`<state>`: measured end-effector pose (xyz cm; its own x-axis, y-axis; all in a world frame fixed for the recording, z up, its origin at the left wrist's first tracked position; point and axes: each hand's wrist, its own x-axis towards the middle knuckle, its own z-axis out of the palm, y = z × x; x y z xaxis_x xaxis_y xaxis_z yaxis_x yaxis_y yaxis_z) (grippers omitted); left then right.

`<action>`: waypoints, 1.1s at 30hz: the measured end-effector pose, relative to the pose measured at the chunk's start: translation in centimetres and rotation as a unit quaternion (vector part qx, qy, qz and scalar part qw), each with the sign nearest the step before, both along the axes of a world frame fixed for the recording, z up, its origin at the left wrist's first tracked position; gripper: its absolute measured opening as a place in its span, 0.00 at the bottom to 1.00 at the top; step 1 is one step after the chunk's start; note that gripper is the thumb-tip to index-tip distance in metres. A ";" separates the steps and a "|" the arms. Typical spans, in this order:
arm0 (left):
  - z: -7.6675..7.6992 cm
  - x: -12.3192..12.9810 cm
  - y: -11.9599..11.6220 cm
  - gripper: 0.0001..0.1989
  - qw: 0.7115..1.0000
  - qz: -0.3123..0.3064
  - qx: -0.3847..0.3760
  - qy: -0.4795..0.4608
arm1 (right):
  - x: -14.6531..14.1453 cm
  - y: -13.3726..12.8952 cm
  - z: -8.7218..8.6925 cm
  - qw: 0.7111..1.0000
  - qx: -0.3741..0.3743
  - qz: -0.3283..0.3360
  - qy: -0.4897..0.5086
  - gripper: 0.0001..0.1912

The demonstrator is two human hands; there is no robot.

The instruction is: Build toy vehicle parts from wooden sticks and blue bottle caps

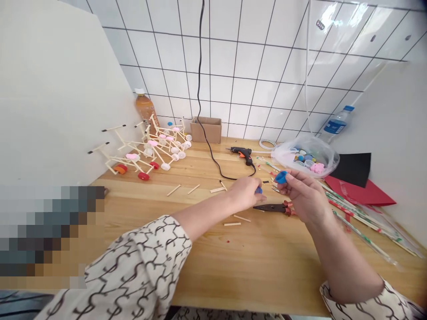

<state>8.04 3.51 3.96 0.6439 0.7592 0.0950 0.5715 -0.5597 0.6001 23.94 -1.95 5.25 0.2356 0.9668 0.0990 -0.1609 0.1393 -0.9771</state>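
Between thumb and fingers, my right hand (308, 195) pinches a blue bottle cap (282, 177), its hollow side partly turned to me. Just left of it, my left hand (245, 192) is closed on another blue cap (259, 190), mostly hidden by the fingers. Beneath the hands lie long-nose pliers (273, 208) with red handles. Short wooden sticks (232, 224) are scattered on the wooden table around my left forearm. Beyond the hands, a black glue gun (243, 153) rests on its side.
Small stick-built models with cap wheels (148, 151) crowd the back left, by a tea bottle (145, 106). A cardboard box (206, 130) stands at the tiled wall. Rightward are a plastic bag of caps (305, 155), red paper (362, 191), bundled sticks (367, 220) and a water bottle (336, 124).
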 end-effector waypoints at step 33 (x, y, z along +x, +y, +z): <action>-0.2 -6.1 -5.6 0.14 0.850 0.023 -0.337 -0.404 | -2.6 -2.2 -0.2 0.937 -0.051 0.242 -0.249 0.19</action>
<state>1.98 -2.06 3.79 0.5433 0.8392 0.0243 -0.1669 0.0795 0.9828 21.38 -4.15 5.02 -0.2828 0.9590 -0.0192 0.2977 0.0687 -0.9522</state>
